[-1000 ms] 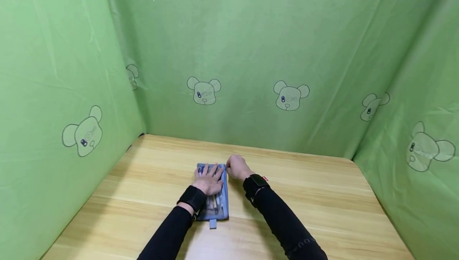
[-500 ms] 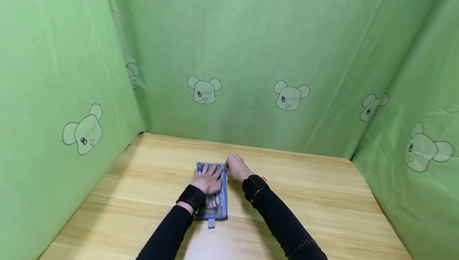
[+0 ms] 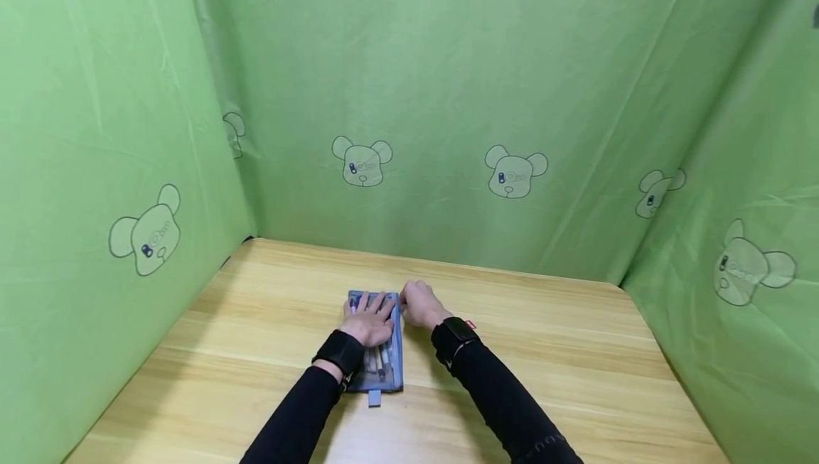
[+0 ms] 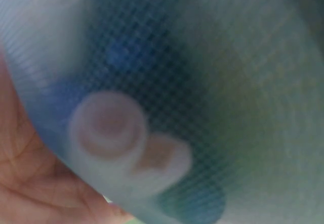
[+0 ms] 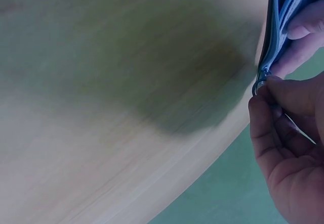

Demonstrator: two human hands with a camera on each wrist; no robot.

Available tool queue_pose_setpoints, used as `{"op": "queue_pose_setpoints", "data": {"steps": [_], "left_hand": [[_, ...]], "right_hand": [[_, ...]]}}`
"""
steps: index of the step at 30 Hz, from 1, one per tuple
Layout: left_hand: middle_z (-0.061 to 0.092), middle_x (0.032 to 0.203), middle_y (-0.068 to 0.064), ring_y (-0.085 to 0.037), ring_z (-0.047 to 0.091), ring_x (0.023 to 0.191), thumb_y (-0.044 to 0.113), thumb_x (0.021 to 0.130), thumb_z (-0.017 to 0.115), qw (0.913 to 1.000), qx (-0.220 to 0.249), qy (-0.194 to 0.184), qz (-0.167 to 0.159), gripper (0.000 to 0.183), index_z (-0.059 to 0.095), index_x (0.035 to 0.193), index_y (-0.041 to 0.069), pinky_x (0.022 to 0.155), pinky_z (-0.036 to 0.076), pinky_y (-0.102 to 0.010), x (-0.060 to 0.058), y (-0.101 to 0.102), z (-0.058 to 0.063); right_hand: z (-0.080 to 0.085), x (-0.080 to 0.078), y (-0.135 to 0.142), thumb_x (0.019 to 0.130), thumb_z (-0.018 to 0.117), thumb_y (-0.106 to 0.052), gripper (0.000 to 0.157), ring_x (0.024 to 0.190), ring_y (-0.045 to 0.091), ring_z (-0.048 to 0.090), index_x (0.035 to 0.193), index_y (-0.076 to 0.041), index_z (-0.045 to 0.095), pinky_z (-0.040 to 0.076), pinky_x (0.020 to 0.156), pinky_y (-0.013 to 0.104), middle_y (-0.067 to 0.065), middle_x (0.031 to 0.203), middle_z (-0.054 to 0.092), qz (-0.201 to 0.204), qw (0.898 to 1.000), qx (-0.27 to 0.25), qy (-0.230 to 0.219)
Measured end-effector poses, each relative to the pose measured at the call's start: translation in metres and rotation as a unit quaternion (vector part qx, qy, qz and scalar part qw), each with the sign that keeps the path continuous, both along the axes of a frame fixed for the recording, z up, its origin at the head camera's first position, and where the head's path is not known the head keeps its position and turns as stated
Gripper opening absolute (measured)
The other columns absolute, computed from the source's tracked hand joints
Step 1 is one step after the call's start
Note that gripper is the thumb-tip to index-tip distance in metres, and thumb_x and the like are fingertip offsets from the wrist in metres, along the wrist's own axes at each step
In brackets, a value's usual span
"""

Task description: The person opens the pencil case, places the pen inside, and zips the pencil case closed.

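A flat blue mesh pencil case (image 3: 396, 359) with pens inside lies lengthwise on the table, its grey tab (image 3: 375, 398) at the near end. My left hand (image 3: 366, 325) rests on its upper half with fingers spread; the palm (image 4: 30, 178) also appears beside the blurred mesh in the left wrist view. At the far right corner, my right hand (image 3: 420, 305) has curled fingers. Its thumb and forefinger pinch the zipper pull at the end of the zipper (image 5: 291, 5) in the right wrist view. The pull itself is mostly hidden by fingertips.
The wooden table (image 3: 544, 364) extends around the case on every side. Green curtains (image 3: 435, 94) printed with bear heads enclose the back and both sides. Both wrists wear black bands, and the sleeves are black.
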State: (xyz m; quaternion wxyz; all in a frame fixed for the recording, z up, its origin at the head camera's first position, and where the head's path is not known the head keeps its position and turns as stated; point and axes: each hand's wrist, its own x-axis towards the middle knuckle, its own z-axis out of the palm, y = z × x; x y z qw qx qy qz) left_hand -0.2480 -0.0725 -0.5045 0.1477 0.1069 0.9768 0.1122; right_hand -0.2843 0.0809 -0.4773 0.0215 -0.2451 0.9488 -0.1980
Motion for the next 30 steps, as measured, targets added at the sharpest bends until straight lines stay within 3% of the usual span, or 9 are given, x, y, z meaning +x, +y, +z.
{"op": "queue_pose_setpoints", "data": {"steps": [3, 5, 13, 17, 23, 30], "left_hand": [[0.024, 0.171, -0.003, -0.037, 0.014, 0.160, 0.037, 0.107, 0.033, 1.0000, -0.006, 0.003, -0.005, 0.055, 0.031, 0.161, 0.027, 0.125, 0.009, -0.067, 0.006, 0.000, 0.007], [0.024, 0.171, -0.002, -0.036, 0.014, 0.160, 0.037, 0.108, 0.033, 0.9999, -0.011, -0.002, -0.005, 0.054, 0.031, 0.161, 0.026, 0.125, 0.011, -0.067, 0.012, 0.002, 0.019], [0.021, 0.172, -0.003, -0.039, 0.011, 0.160, 0.038, 0.107, 0.032, 1.0000, -0.003, -0.006, -0.002, 0.056, 0.028, 0.162, 0.029, 0.124, 0.006, -0.070, -0.004, -0.001, -0.004], [0.018, 0.172, -0.001, -0.037, 0.007, 0.161, 0.040, 0.107, 0.030, 0.9999, -0.004, -0.011, 0.000, 0.056, 0.025, 0.162, 0.031, 0.124, 0.004, -0.069, -0.006, -0.002, -0.007], [0.024, 0.171, -0.004, -0.039, 0.013, 0.160, 0.035, 0.107, 0.034, 1.0000, 0.002, 0.002, 0.003, 0.055, 0.032, 0.161, 0.026, 0.124, 0.007, -0.070, 0.001, 0.000, 0.007], [0.025, 0.171, -0.004, -0.039, 0.015, 0.159, 0.036, 0.107, 0.033, 0.9999, 0.001, 0.010, -0.003, 0.055, 0.031, 0.161, 0.028, 0.123, 0.009, -0.070, 0.004, -0.001, 0.004]], "right_hand": [[-0.002, 0.001, 0.000, 0.081, 0.060, 0.012, 0.027, 0.055, 0.011, 0.042, 0.063, -0.006, 0.069, 0.032, 0.053, 0.020, -0.002, 0.058, 0.050, 0.000, 1.000, 0.001, 0.002], [-0.002, 0.002, 0.001, 0.081, 0.060, 0.012, 0.027, 0.055, 0.011, 0.042, 0.063, -0.006, 0.069, 0.032, 0.053, 0.020, -0.001, 0.058, 0.050, 0.001, 1.000, 0.002, 0.004], [-0.001, 0.006, 0.002, 0.080, 0.060, 0.011, 0.028, 0.054, 0.010, 0.040, 0.060, -0.008, 0.065, 0.032, 0.053, 0.019, -0.004, 0.055, 0.046, 0.010, 1.000, 0.009, 0.011], [-0.002, 0.008, 0.003, 0.080, 0.061, 0.011, 0.031, 0.052, 0.010, 0.037, 0.058, -0.010, 0.061, 0.030, 0.052, 0.020, -0.005, 0.054, 0.042, 0.013, 1.000, 0.009, 0.005], [-0.002, 0.009, 0.004, 0.081, 0.063, 0.010, 0.030, 0.055, 0.010, 0.036, 0.059, -0.010, 0.059, 0.030, 0.054, 0.020, -0.005, 0.055, 0.041, 0.014, 1.000, 0.013, 0.016], [-0.003, 0.014, 0.004, 0.085, 0.063, 0.007, 0.030, 0.054, 0.010, 0.036, 0.061, -0.011, 0.064, 0.030, 0.055, 0.021, -0.005, 0.055, 0.044, 0.012, 1.000, 0.009, -0.004]]}}
